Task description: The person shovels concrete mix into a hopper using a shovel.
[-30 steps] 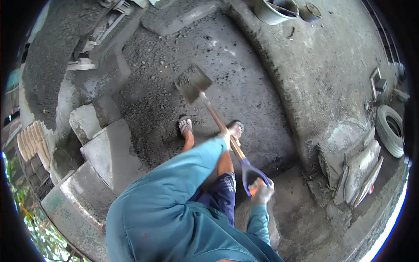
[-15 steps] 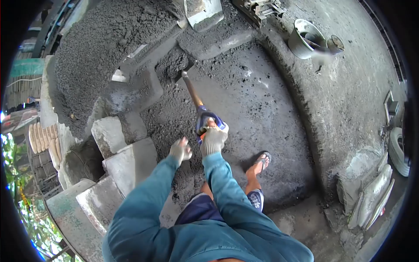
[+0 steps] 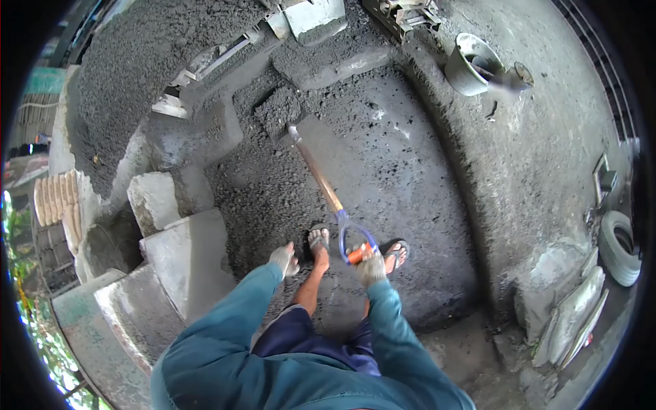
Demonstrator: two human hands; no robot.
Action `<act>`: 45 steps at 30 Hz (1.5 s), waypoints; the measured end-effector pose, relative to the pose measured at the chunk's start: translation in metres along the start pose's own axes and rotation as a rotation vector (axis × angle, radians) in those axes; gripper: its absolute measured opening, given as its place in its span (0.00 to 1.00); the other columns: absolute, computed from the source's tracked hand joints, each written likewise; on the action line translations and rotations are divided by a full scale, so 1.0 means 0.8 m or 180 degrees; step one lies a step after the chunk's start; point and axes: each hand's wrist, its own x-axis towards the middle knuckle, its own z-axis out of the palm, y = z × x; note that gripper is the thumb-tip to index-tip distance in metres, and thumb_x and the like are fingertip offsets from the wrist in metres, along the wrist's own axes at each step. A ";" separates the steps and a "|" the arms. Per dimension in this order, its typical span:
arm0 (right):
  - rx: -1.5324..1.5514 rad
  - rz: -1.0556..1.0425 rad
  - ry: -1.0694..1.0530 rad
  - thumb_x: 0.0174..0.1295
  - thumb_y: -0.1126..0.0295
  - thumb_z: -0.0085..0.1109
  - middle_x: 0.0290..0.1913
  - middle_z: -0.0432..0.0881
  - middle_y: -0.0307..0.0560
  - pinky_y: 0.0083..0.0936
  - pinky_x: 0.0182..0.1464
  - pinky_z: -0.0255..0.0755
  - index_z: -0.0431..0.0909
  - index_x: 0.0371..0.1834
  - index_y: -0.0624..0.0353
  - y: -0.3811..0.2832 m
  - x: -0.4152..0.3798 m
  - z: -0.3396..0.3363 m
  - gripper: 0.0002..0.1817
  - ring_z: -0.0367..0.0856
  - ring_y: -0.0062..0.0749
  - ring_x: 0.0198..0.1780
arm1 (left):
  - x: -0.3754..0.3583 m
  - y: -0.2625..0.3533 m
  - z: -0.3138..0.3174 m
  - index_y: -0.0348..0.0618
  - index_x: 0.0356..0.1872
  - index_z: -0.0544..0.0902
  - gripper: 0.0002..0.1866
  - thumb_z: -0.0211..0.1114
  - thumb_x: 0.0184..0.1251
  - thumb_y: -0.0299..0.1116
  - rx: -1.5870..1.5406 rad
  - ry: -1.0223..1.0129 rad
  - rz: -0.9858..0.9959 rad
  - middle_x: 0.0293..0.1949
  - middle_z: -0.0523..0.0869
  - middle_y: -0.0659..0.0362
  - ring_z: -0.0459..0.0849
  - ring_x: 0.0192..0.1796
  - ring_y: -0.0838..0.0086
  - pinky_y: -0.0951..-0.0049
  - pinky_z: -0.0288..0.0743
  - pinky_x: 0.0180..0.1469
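Note:
A shovel (image 3: 318, 174) with a wooden shaft and a blue D-shaped handle lies slanted across the pit floor. Its blade, under a heap of dark damp mix (image 3: 279, 111), is mostly hidden. My right hand (image 3: 370, 265), in a pale glove, is closed round the orange grip of the handle. To the left, my left hand (image 3: 283, 260), also gloved, hovers apart from the shovel with its fingers spread and nothing in them. Loose dark grains (image 3: 253, 205) cover the floor between the blade and my feet.
A large mound of dark grit (image 3: 143, 68) rises at upper left. Concrete blocks (image 3: 153, 199) and slabs (image 3: 184, 263) line the left side. On the raised ledge at right are a bucket (image 3: 465, 78), a tyre (image 3: 618, 247) and stacked sacks (image 3: 570, 318).
The shovel handle has come back and to the right with my right hand, while the blade stays by the heap. My left foot now shows on the floor.

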 end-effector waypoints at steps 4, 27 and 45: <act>-0.1248 -0.0394 0.0053 0.68 0.64 0.62 0.42 0.81 0.43 0.39 0.48 0.80 0.76 0.47 0.56 -0.032 -0.165 -0.026 0.11 0.82 0.38 0.45 | -0.028 0.040 0.179 0.47 0.42 0.77 0.27 0.61 0.68 0.64 0.0515 -0.0891 -0.0024 0.31 0.82 0.61 0.83 0.31 0.61 0.52 0.79 0.39; -0.1310 -0.1543 0.2266 0.49 0.76 0.62 0.22 0.79 0.45 0.34 0.21 0.72 0.80 0.30 0.61 -0.282 -0.525 -0.191 0.05 0.77 0.36 0.20 | -0.457 -0.206 0.298 0.44 0.37 0.76 0.06 0.64 0.68 0.31 -0.0801 -0.2956 0.0016 0.25 0.78 0.53 0.81 0.33 0.55 0.48 0.78 0.41; -0.2926 -0.2220 0.1509 0.64 0.78 0.55 0.30 0.83 0.39 0.28 0.27 0.78 0.83 0.42 0.61 -0.248 -0.434 -0.127 0.08 0.81 0.24 0.28 | -0.502 -0.031 0.090 0.52 0.26 0.73 0.17 0.70 0.63 0.48 -0.1740 -0.2779 0.1707 0.27 0.76 0.61 0.79 0.32 0.60 0.40 0.72 0.54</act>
